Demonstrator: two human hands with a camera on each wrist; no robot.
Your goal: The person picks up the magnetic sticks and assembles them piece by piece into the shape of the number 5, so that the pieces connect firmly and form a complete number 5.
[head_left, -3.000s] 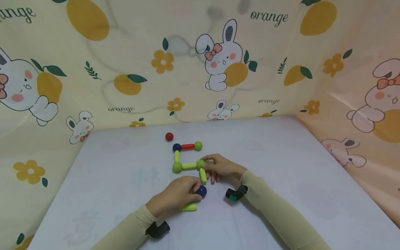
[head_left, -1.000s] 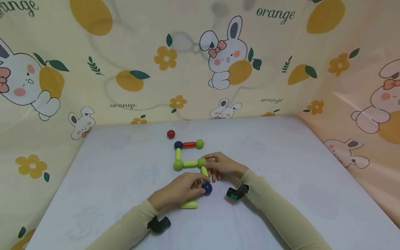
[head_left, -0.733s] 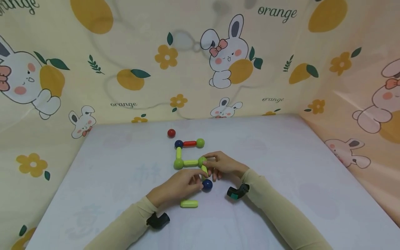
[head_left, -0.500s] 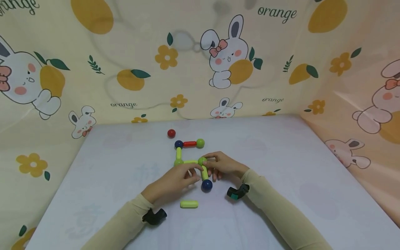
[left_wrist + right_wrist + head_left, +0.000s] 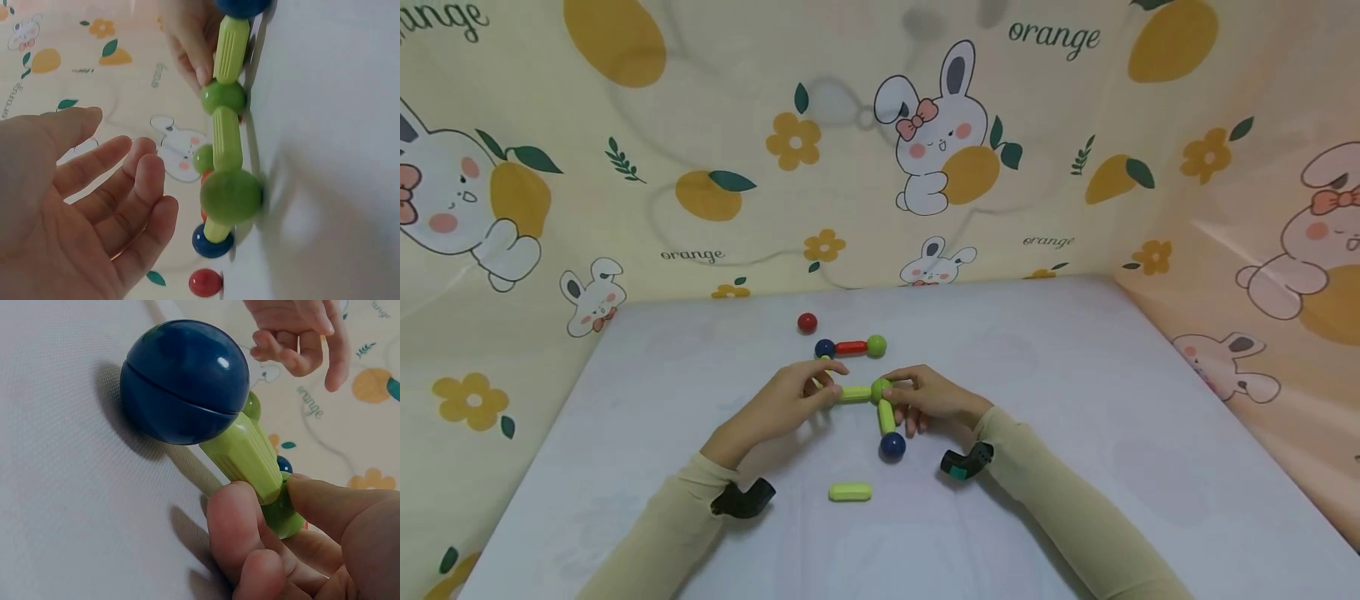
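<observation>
Balls and ribbed sticks form a joined figure on the white surface. My right hand pinches a green ball at its right corner. From that ball, one yellow-green stick runs toward me to a near blue ball; another stick runs left. My left hand hovers with loosely bent fingers, holding nothing. It hides the left green ball from the head view; the left wrist view shows a gap between them. Beyond are a far blue ball, a red stick and another green ball.
A loose yellow-green stick lies nearer me. A single red ball sits behind the figure. A printed cloth with rabbits and fruit stands around the back and sides of the table.
My left hand brought the near blue ball to the stick's free end, let go, then moved left and away from me to the left green ball. The right hand stays on its ball.
</observation>
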